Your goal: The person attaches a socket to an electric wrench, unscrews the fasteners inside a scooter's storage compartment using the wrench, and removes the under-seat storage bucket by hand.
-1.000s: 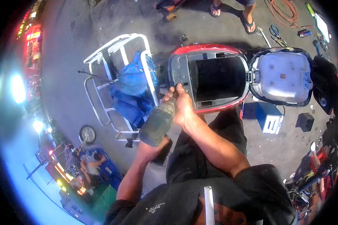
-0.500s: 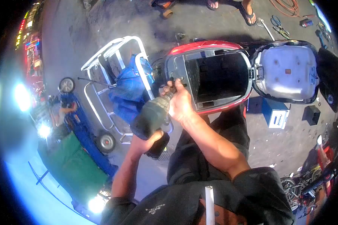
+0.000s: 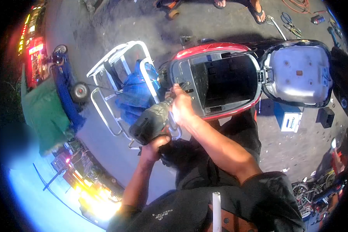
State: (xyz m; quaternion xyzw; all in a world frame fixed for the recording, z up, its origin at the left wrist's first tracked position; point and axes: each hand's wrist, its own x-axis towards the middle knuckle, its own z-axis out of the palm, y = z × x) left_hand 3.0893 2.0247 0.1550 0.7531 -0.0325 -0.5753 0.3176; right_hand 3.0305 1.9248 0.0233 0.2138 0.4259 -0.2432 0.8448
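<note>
A dark power drill [image 3: 147, 124] points up and to the right, toward the front edge of a red scooter's open under-seat storage box [image 3: 190, 96]. My left hand [image 3: 155, 147] is closed around the drill's handle from below. At the drill's nose, my right hand [image 3: 183, 107] is closed around the chuck end, with its thumb and fingertips close to bolts [image 3: 186, 84] on the grey rim. The bit's tip is hidden by these fingers. Left of the box, a white metal rack [image 3: 146, 73] stands around a blue bag-like bundle [image 3: 137, 92].
The scooter's seat [image 3: 297, 73] is flipped open on the right. Below it are a blue-and-white box [image 3: 290, 118] and a small black box [image 3: 325, 117]. Pliers [image 3: 292, 28] lie at upper right, near another person's sandalled foot [image 3: 258, 13]. A green-covered blue cart [image 3: 46, 112] is at left.
My view has shifted slightly, and the green-covered cart has moved up and left, with bright lights now showing below it. Both hands keep their hold on the drill, which barely moved.
</note>
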